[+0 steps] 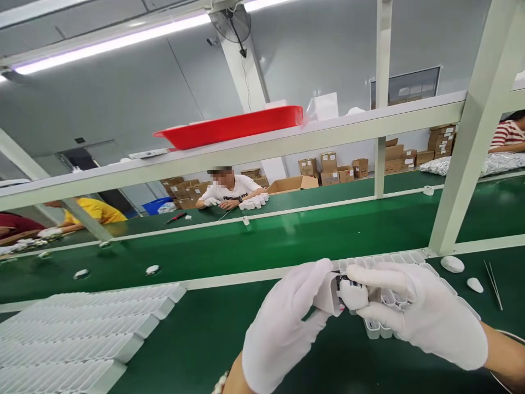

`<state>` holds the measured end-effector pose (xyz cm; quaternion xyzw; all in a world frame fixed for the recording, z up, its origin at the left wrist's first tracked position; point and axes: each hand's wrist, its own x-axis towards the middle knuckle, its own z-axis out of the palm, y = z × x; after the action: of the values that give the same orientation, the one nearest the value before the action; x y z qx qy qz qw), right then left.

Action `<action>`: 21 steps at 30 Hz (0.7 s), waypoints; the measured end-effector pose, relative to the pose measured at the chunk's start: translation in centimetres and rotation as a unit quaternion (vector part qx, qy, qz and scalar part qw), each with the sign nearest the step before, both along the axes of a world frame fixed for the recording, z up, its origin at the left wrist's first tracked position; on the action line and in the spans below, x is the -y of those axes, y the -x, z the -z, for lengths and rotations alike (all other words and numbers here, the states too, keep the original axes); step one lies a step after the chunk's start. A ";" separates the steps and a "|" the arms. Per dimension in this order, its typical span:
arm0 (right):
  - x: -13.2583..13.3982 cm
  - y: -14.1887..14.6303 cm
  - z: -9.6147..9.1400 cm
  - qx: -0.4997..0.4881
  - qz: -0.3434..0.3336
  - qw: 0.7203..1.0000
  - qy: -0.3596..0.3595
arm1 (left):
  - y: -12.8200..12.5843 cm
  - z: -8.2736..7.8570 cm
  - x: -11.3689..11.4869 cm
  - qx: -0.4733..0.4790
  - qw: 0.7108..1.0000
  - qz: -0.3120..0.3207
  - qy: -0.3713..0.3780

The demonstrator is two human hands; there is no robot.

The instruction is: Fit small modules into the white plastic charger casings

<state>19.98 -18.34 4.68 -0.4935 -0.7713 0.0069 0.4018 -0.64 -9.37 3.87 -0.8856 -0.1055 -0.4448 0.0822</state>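
Observation:
Both my hands wear white gloves and meet at the right of centre, above the green bench. My left hand [287,320] is closed around a small white plastic housing [327,295], its side facing me. Between the thumb and fingers of my right hand [426,309] is a rounded white part [353,294] with black pieces along its upper edge. The part sits against the housing's open end; how far it goes in is hidden. Behind and below my right hand stand rows of white plastic cases [372,328], partly covered by it.
Long rows of white cases [82,339] lie at left. Tweezers [493,285] and white pieces [453,264] rest at right. A green conveyor belt [287,235] carries a few parts. A red tray [233,128] sits on the shelf overhead, beside a post [463,131]. Co-workers sit beyond.

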 end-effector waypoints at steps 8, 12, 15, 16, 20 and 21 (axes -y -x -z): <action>0.2 0.3 -0.6 0.013 -0.016 0.998 0.053 | 0.2 0.3 0.2 -0.022 0.999 -0.044 -0.008; 0.3 0.8 -1.6 0.002 -0.027 0.989 0.145 | 0.0 0.4 0.1 -0.023 0.999 -0.027 -0.001; 0.5 1.0 -1.7 -0.005 -0.018 0.987 0.160 | 0.0 0.6 -0.1 -0.026 1.000 -0.014 0.001; 0.5 1.0 -1.6 -0.007 -0.012 0.987 0.158 | 0.0 0.7 -0.1 -0.028 1.000 -0.010 0.002; 0.5 0.9 -1.2 -0.012 -0.007 0.986 0.167 | -0.1 1.0 -0.2 -0.033 0.999 0.003 0.018; 0.5 0.9 -1.0 -0.011 -0.010 0.985 0.173 | -0.1 1.1 -0.1 -0.033 0.999 0.005 0.023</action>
<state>19.07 -18.83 5.72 -0.5479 -0.7590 0.1496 0.3185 -0.51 -9.24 2.78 -0.9022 -0.1084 -0.4129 0.0625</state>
